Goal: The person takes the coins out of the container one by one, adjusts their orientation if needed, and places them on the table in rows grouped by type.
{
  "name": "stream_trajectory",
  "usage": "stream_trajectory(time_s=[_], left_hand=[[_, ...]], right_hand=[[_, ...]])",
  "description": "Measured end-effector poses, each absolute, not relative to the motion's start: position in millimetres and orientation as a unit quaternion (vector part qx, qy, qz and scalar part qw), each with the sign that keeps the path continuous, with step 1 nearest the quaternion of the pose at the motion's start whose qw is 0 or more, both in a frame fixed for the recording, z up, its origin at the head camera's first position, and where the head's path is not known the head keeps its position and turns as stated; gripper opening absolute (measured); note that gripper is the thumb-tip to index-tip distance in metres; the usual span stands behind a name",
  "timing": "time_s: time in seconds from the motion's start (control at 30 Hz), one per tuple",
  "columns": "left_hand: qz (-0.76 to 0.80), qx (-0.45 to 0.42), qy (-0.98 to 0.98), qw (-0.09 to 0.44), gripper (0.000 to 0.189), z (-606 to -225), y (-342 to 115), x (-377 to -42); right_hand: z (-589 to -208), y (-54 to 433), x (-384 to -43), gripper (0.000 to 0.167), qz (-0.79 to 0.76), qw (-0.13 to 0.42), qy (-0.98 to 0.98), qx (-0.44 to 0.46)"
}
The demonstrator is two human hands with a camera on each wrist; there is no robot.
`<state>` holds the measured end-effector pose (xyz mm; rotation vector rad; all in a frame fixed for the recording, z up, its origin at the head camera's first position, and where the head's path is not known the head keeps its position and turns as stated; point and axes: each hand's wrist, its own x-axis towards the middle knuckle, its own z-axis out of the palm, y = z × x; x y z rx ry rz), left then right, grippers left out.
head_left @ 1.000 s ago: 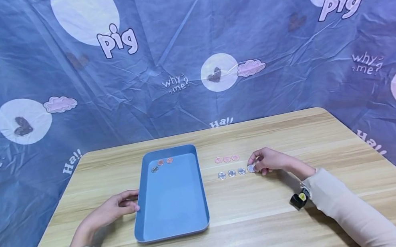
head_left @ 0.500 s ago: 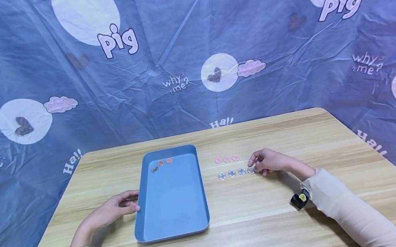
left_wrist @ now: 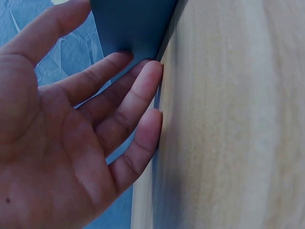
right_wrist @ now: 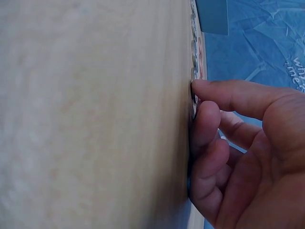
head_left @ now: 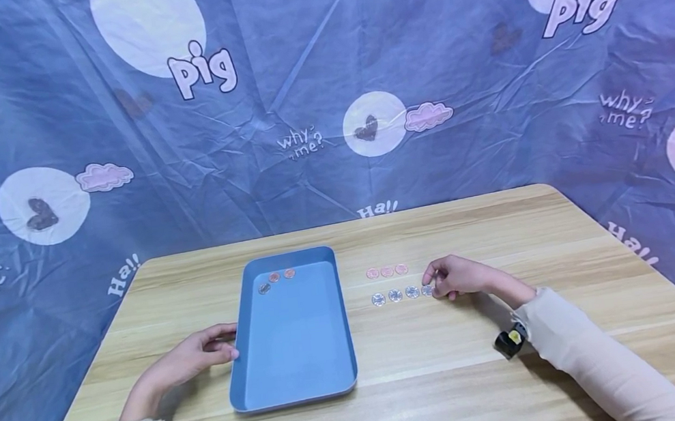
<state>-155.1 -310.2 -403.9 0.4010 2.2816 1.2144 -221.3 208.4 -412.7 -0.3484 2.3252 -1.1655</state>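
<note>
Obstructed: end silver coin [head_left: 427, 290], far R. of a row of four, part. covered by R. hand [head_left: 458, 274]; thumb & index tips pinch at its edge, other fingers curled. R. wrist view gives coins edge-on only; markings illegible throughout. L. hand [head_left: 189, 358]: fingers loosely extended, nothing gripped, tips against L. wall of blue tray [head_left: 295, 338]. Tray cut off in both wrist views; sleeves [head_left: 600, 354] cut off at bottom of head view, likewise table's near edge.

Other coins: three copper coins [head_left: 387, 272] in line behind the silver row, R. of tray; in tray, near far L. corner, two more copper plus one dark coin [head_left: 265, 288].

Surface: wood-grain table [head_left: 431, 393], rounded far corners, arm shadows. Room: creased blue backdrop [head_left: 284, 58] w/ "pig", "why me?", "Ha!!", hearts, pink clouds.
</note>
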Motion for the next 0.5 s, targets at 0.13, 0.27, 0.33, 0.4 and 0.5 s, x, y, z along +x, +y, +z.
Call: stream_trajectory(time_s=[0.13,0.27,0.33,0.4,0.5], left_hand=[[0.451,0.149,0.841,0.26,0.068,-404,-310,-155],[0.447,0.147,0.844,0.259,0.069,-404,-309,-155],[0.443,0.146,0.846,0.258,0.069,-403,-309,-154],[0.441,0.145,0.847,0.257,0.069,-402,-309,-154],[0.441,0.143,0.847,0.259,0.069,-401,-309,-153]], right_hand=[[-412,209,-221,0.027,-0.43,0.255,0.856,-0.129],[-408,212,-221,0.029,-0.43,0.243,0.859,-0.133],[-403,214,-221,0.031,-0.432,0.234,0.861,-0.134],[-397,217,-222,0.034,-0.439,0.226,0.859,-0.132],[-383,218,-224,0.04,-0.45,0.216,0.857,-0.126]])
